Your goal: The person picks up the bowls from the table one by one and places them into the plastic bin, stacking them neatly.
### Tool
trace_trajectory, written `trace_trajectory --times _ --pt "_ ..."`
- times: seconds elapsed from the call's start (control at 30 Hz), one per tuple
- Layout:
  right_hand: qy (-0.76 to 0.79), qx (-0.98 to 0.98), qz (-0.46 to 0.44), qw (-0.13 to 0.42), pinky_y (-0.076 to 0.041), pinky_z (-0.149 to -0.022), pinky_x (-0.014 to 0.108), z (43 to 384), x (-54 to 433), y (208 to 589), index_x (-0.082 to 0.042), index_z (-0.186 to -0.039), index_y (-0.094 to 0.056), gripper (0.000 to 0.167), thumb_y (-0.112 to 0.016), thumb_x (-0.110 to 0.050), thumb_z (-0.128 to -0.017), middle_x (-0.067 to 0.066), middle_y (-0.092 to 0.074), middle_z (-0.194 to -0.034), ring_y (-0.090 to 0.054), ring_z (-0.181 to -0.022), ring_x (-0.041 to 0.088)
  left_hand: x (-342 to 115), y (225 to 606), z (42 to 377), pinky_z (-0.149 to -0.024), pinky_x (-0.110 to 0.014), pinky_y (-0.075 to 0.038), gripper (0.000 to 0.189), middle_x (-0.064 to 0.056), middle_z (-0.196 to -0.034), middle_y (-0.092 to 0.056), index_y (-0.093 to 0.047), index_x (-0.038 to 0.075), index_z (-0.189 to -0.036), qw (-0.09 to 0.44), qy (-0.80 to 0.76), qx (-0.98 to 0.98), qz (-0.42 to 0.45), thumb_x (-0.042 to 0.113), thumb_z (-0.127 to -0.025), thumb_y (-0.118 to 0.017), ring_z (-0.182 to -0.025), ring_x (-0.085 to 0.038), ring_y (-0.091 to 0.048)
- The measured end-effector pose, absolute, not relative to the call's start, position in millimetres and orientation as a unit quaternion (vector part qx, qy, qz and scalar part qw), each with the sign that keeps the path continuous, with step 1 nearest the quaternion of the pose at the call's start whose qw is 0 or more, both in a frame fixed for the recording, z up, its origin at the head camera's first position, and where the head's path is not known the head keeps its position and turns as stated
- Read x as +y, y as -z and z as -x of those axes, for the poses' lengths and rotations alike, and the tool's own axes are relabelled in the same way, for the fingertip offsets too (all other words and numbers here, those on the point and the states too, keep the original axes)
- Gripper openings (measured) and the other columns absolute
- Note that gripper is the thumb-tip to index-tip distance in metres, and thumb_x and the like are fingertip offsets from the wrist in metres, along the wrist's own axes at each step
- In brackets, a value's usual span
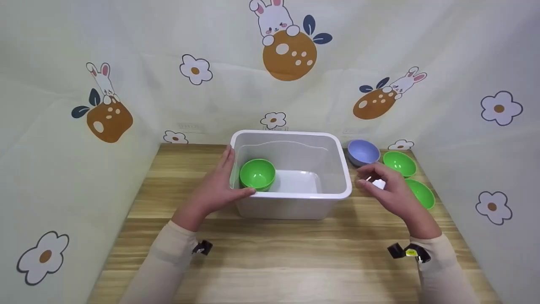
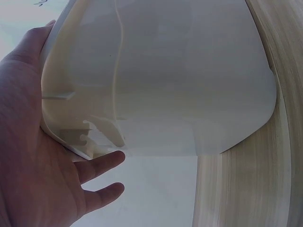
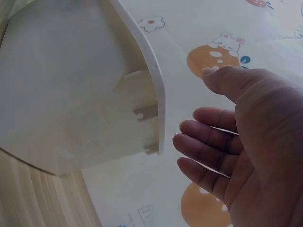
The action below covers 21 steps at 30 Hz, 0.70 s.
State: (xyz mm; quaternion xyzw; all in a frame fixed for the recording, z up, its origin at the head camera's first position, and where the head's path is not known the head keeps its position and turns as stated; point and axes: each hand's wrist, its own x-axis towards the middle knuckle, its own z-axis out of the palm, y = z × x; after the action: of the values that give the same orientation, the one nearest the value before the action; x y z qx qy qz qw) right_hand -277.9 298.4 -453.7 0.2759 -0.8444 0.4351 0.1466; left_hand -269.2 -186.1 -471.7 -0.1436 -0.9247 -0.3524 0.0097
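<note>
A white plastic bin stands on the wooden table. Against its left side lies my left hand, the fingers nearly straight along the outer wall and the thumb across the front rim corner. Inside the bin, at the left, sits a green bowl; a second green edge shows just under it. My right hand hovers off the bin's right side, apart from it, fingers loosely bent. The right wrist view shows nothing in that hand. Between its thumb and fingers, the head view shows a small white patch that I cannot identify.
A blue bowl stands behind the right hand. Two green bowls lie near the table's right edge, the nearer one partly hidden by the hand. Printed cloth walls enclose the wooden table at back and sides.
</note>
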Motion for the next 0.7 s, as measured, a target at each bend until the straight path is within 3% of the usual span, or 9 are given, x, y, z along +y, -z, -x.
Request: trace_trajectory --times 0.13,0.43,0.7 --pt "-0.440 -0.849 -0.253 0.145 -0.055 -0.084 0.015 272.8 309.1 461.0 -0.001 -0.117 -0.077 0.025 -0.082 0.009 -0.094 0.007 -0.076 -0.103 -0.069 -0.096 0.008 -185.7 470.2 268.6 -0.127 -0.070 -0.028 0.136 -0.009 -0.186 0.004 -0.007 0.010 -0.179 0.008 0.352 -0.925 0.140 0.070 -0.085 -0.086 -0.168 -0.043 -0.014" --pt "-0.468 -0.855 -0.184 0.125 -0.059 -0.086 0.016 259.7 328.4 475.8 -0.001 -0.118 -0.077 0.018 -0.080 0.001 -0.100 0.012 -0.077 -0.106 -0.071 -0.098 0.006 -185.1 468.3 268.7 -0.127 -0.069 -0.029 0.137 -0.011 -0.186 0.002 -0.006 0.010 -0.179 0.006 0.362 -0.922 0.141 0.066 -0.085 -0.088 -0.167 -0.046 -0.018" --pt "-0.449 -0.871 -0.152 0.129 -0.055 -0.089 0.011 257.0 339.0 489.7 -0.001 -0.119 -0.076 0.017 -0.079 -0.005 -0.102 0.011 -0.077 -0.107 -0.068 -0.098 0.004 -185.0 470.5 270.3 -0.129 -0.067 -0.027 0.139 -0.012 -0.186 0.003 -0.004 0.010 -0.178 0.005 0.354 -0.924 0.144 0.071 -0.084 -0.086 -0.167 -0.045 -0.016"
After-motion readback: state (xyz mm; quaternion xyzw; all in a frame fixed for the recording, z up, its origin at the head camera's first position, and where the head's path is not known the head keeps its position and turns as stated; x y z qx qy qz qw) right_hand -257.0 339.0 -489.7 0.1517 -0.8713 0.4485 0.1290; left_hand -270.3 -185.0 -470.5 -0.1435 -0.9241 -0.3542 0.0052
